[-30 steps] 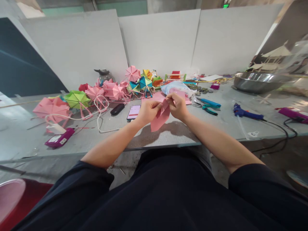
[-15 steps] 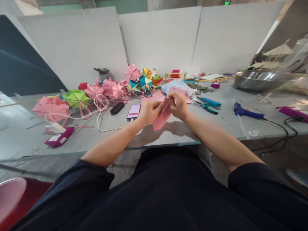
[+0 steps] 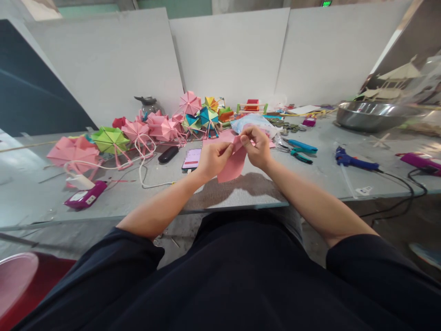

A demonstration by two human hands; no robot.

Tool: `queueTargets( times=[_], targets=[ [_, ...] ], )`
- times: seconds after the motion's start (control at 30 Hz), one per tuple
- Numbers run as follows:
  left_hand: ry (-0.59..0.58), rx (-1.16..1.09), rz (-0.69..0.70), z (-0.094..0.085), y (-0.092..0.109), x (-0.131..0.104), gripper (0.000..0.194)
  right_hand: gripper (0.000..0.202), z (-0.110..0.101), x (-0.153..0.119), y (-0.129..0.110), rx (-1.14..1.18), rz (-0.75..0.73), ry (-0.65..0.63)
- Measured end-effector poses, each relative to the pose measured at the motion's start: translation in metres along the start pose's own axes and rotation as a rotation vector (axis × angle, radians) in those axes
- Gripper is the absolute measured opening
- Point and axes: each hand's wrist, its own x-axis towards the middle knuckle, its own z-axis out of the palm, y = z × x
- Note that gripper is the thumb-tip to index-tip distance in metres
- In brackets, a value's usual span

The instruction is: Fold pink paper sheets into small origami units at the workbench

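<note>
A folded sheet of pink paper (image 3: 233, 166) hangs above the grey table (image 3: 241, 191), pinched at its top edge by both hands. My left hand (image 3: 212, 159) grips its left corner. My right hand (image 3: 257, 147) grips the right corner, fingers curled over the fold. Flat pink sheets (image 3: 223, 137) lie on the table just behind the hands.
Paper umbrellas (image 3: 161, 126) in pink, green and blue crowd the back left. A phone (image 3: 192, 159) and black case (image 3: 167, 155) lie left of the hands. Pliers (image 3: 298, 151), a blue glue gun (image 3: 351, 161), a steel bowl (image 3: 374, 115) and purple tools (image 3: 84, 200) are around.
Both hands have lifted the pink paper slightly and shifted a little right; the fingers have reworked the fold at its top edge.
</note>
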Motion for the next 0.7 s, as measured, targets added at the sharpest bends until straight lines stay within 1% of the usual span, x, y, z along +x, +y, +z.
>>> queueTargets(
  times=[0.07, 0.13, 0.27, 0.43, 0.6, 0.7],
  targets=[
    [0.021, -0.026, 0.021, -0.002, -0.0013, 0.0014, 0.051, 0.056, 0.0014, 0.0026, -0.0005, 0.185, 0.104, -0.057],
    [0.034, -0.05, 0.028, -0.0035, -0.0025, 0.0024, 0.053, 0.062, 0.0024, 0.0045, -0.0006, 0.312, 0.194, -0.11],
    [0.043, -0.054, 0.032, -0.0039, -0.0032, 0.0034, 0.053, 0.065, 0.0022, 0.0053, -0.0026, 0.362, 0.284, -0.118],
    [0.053, -0.02, 0.03, -0.0034, -0.0014, 0.0028, 0.054, 0.069, 0.0009, 0.0058, -0.0058, 0.327, 0.307, -0.079],
    [0.017, -0.029, 0.006, -0.0042, -0.0009, 0.0013, 0.053, 0.063, -0.0027, 0.0099, -0.0032, 0.313, 0.254, 0.009],
    [-0.004, -0.046, 0.012, -0.0036, -0.0009, 0.0016, 0.05, 0.064, -0.003, 0.0103, -0.0006, 0.288, 0.236, 0.034]
  ],
)
